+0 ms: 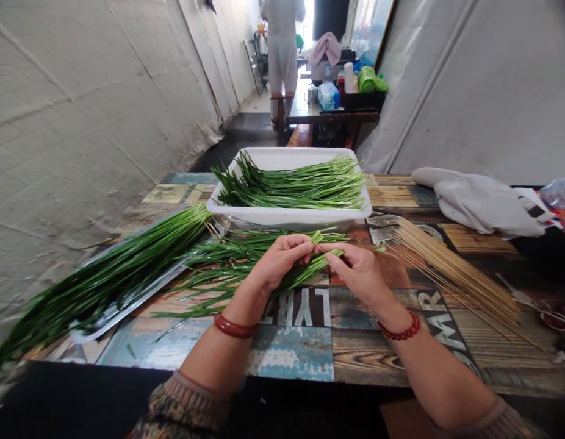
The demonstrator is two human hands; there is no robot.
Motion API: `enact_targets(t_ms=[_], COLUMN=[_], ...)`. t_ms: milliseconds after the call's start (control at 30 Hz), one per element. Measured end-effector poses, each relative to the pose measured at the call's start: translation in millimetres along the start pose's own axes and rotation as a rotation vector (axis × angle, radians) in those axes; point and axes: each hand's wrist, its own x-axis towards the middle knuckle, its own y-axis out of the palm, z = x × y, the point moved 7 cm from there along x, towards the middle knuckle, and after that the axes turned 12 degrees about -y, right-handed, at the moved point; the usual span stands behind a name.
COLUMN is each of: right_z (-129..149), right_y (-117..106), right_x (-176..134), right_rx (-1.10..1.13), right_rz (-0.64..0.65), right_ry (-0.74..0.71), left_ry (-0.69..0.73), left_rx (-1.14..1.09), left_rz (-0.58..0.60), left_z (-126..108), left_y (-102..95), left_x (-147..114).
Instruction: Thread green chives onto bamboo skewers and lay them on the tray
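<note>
My left hand (289, 253) is closed around the pale stem ends of a few garlic chives (316, 236), above the middle of the table. Close against it, my right hand (356, 268) pinches a thin bamboo skewer, its tip just showing between the hands and most of it hidden. Loose chives (237, 262) lie spread on the table under and left of my hands. A white plastic tub (287, 214) beyond them holds more chives. To the left, a thick bundle of chives (140, 262), with skewer ends at its stems, rests on a metal tray (127, 311).
Bamboo skewers (456, 268) lie in a pile at right, with scissors (515, 292) nearby. A pale cloth (484, 201) sits at the back right. Behind the table, a person (282, 55) stands near another table (310, 110) loaded with goods. White walls flank both sides.
</note>
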Motion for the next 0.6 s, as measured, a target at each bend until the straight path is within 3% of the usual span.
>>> enact_targets(t_ms=[600], right_z=[-3.7], right_y=[0.1], right_x=[-1.5], right_rx=[-0.01], right_rz=[-0.022], right_ry=[-0.016], left_ry=[0.012], left_rx=[0.042], left_rz=[0.008], left_z=[0.4], left_y=[-0.5], left_x=[-0.1])
